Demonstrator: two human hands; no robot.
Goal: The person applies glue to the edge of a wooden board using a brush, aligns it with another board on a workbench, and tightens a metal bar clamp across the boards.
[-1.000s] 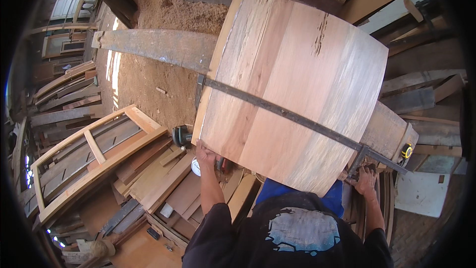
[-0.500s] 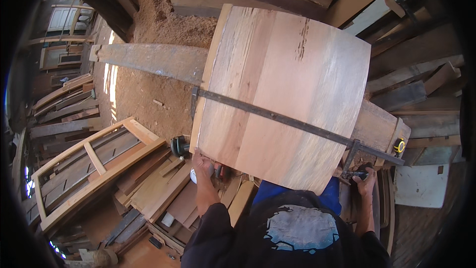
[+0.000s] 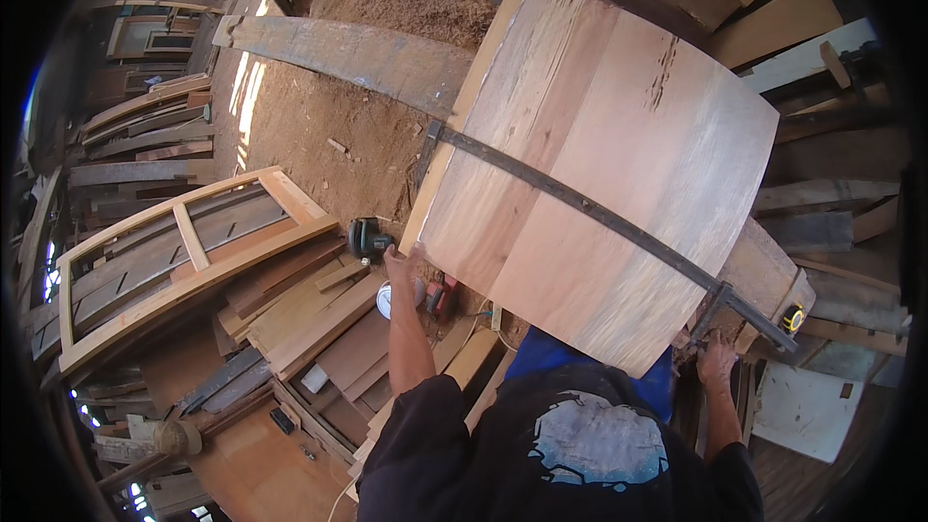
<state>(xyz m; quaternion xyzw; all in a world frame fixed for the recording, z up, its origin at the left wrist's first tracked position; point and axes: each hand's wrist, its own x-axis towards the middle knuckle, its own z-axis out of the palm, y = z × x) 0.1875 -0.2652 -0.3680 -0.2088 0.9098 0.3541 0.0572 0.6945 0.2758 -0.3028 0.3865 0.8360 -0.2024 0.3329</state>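
Note:
A broad wooden panel [image 3: 599, 164] of several joined boards lies in front of me, with a pale wooden strip [image 3: 480, 77] along its left edge. Across it runs a dark metal bar clamp [image 3: 580, 201], its fixed jaw against that strip and its sliding jaw at the right edge. My left hand [image 3: 402, 265] is at the strip's near end, thumb and fingers closed about the corner. Below the clamp's right end, my right hand [image 3: 716, 362] is closed at the screw handle, which its fingers mostly hide.
A long plank [image 3: 338, 53] sticks out beneath the panel. A yellow and black tape measure [image 3: 794, 318] rests at the right. Power tools, one dark green [image 3: 369, 239] and one red [image 3: 443, 298], sit near my left hand. A wooden frame [image 3: 193, 237] leans over stacked boards; sawdust [image 3: 387, 0] lies beyond.
The view has swung, so the panel and clamp appear farther right. My right hand has shifted around the clamp's handle, now mostly hidden. The left hand stays at the panel's near left corner.

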